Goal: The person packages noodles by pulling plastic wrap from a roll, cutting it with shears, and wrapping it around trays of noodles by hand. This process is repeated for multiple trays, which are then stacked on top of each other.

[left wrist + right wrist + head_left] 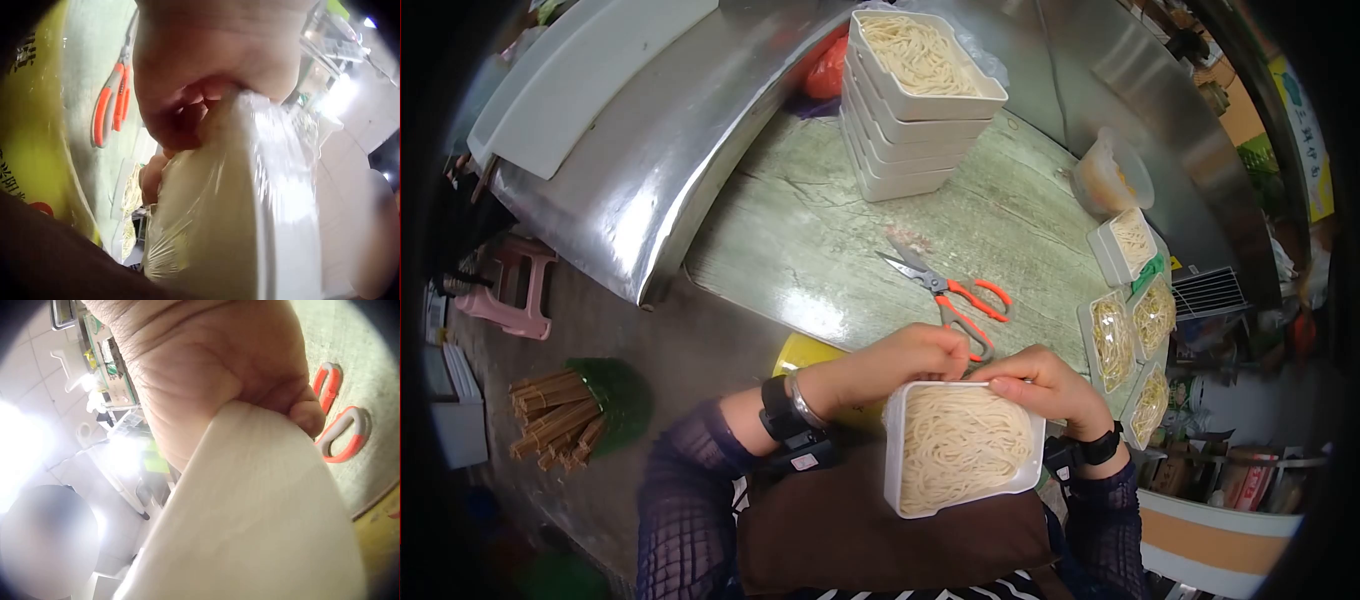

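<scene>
A white plastic box [893,465] of pale noodles [965,450] is tilted up in front of the person's apron. Clear plastic wrap [172,247] clings in creases around its side and underside. At the box's far edge, the left hand [910,360] has its fingers curled, pinching the wrap by the corner; its fingertips are partly hidden. My right hand [1050,385] grips the far right corner, thumb over the rim and the other fingers beneath. Just beyond both hands, scissors [940,284] with orange and grey handles lie on the table.
Stacked white boxes [915,128] stand at the back of the green table [770,220], noodles in the top one. Wrapped noodle packs [1112,340] and a clear tub [1110,175] line the right edge. A yellow bag [805,352] sits below the table's front edge.
</scene>
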The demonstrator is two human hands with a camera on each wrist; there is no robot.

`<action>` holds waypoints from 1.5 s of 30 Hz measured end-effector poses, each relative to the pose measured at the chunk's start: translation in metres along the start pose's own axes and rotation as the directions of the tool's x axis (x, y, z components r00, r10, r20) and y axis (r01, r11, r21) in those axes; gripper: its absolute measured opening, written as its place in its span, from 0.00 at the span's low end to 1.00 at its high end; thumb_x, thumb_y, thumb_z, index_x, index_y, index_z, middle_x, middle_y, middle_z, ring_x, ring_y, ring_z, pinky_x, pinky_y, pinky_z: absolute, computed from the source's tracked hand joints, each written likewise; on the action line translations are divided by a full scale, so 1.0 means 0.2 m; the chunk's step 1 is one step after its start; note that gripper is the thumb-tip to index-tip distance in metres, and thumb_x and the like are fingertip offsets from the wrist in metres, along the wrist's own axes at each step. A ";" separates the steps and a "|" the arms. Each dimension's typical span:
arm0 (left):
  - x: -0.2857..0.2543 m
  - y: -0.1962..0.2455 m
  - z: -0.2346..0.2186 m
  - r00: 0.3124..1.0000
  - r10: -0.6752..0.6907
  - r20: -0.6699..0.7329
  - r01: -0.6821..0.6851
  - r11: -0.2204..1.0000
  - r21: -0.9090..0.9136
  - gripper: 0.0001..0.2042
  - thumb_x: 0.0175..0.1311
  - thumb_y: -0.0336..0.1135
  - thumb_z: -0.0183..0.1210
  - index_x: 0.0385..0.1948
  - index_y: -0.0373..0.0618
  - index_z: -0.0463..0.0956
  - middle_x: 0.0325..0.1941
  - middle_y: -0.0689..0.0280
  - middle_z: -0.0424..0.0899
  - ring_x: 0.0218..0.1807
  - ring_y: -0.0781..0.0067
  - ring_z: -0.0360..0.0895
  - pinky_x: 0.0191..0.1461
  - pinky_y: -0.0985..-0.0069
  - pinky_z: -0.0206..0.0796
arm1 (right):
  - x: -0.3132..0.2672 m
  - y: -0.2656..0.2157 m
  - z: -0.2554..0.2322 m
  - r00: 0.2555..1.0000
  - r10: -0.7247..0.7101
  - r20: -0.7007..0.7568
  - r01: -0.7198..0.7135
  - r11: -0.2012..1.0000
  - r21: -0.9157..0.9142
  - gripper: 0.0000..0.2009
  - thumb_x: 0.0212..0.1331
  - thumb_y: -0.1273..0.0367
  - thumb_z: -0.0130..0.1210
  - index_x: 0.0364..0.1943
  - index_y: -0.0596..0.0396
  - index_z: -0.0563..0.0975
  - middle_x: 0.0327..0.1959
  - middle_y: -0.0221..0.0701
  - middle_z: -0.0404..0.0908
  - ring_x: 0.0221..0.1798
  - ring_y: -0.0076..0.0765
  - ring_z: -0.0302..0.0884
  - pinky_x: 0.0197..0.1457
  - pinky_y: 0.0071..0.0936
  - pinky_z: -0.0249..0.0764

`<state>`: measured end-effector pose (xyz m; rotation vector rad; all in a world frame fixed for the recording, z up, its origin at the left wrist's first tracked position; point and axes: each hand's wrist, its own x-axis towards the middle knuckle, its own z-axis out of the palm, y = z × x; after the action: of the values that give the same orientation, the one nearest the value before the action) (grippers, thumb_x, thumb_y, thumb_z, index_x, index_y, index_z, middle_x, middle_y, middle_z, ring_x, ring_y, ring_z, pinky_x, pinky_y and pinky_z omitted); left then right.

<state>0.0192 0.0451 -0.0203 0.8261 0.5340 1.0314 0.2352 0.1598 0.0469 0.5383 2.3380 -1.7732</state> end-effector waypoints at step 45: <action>0.22 0.25 0.05 0.912 0.003 -0.410 0.102 0.967 0.233 0.18 0.73 0.34 0.50 0.62 0.41 0.65 0.52 0.59 0.81 0.49 0.74 0.79 0.54 0.75 0.71 | -0.16 0.24 0.05 0.848 0.030 -0.529 0.014 0.997 0.079 0.11 0.67 0.62 0.53 0.44 0.53 0.78 0.34 0.30 0.82 0.38 0.23 0.78 0.41 0.25 0.73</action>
<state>0.0191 0.0940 0.0245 0.8143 1.0554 1.1088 0.2809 0.1558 0.0121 1.1869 2.5917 -1.9083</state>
